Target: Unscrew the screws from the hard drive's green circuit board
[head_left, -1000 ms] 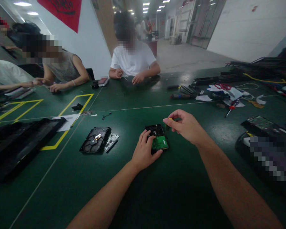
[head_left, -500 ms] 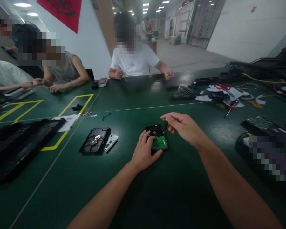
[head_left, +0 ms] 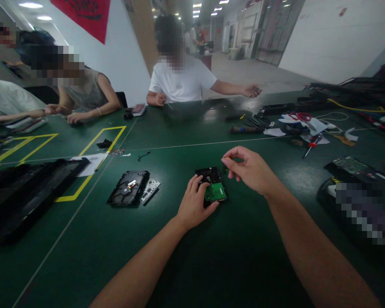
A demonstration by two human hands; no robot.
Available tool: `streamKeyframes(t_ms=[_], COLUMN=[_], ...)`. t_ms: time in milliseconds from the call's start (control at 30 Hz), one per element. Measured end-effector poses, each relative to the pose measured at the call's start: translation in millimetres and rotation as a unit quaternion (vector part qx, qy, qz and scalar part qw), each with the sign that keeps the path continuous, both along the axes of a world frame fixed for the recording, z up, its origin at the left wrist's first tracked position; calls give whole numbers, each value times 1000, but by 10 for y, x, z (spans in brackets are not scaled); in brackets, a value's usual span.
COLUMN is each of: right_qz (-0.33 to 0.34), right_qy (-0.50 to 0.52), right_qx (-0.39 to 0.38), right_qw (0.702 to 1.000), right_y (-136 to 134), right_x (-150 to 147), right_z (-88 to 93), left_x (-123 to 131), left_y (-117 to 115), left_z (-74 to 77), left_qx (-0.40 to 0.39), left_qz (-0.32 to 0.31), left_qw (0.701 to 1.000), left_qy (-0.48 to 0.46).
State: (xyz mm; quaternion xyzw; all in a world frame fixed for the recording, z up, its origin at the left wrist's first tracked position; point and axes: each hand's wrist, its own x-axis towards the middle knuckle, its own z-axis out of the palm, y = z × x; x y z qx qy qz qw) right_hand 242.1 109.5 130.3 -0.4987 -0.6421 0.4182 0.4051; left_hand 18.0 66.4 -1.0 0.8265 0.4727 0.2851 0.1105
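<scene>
Small tool point(head_left: 226, 169) mostly hidden, right hand point(head_left: 247, 169) pinching it beside hard drive's point(head_left: 215, 192) far right corner. Left hand point(head_left: 193, 204) arched, clamped on drive. Tabletop's point(head_left: 244, 248) near edge unclear.

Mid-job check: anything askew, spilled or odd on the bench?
Nothing looks spilled near the hard drive under the left hand. Ahead and right, a red-handled screwdriver lies at the edge of a jumble of cords and white scraps, untidy for a tool.
</scene>
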Motion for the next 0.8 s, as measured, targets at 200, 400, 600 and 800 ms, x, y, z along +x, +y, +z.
streamKeyframes(t_ms=[200, 400, 600, 800], right_qz=[18, 25, -3, 36], right_qy=[-26, -69, -64, 0], right_qx=[16, 44, 9, -17], right_qw=[999, 996, 998, 999], right_y=[-1, -26, -19, -51], right_x=[29, 27, 21, -9], right_z=[41, 37, 9, 45], left_x=[2, 1, 5, -1], left_y=[1, 2, 0, 6], left_z=[8, 2, 6, -1], left_qx=[-2, -4, -8, -6], left_qz=[0, -1, 0, -2], left_qw=[1000, 1000, 1000, 1000], left_qy=[8, 10, 11, -1])
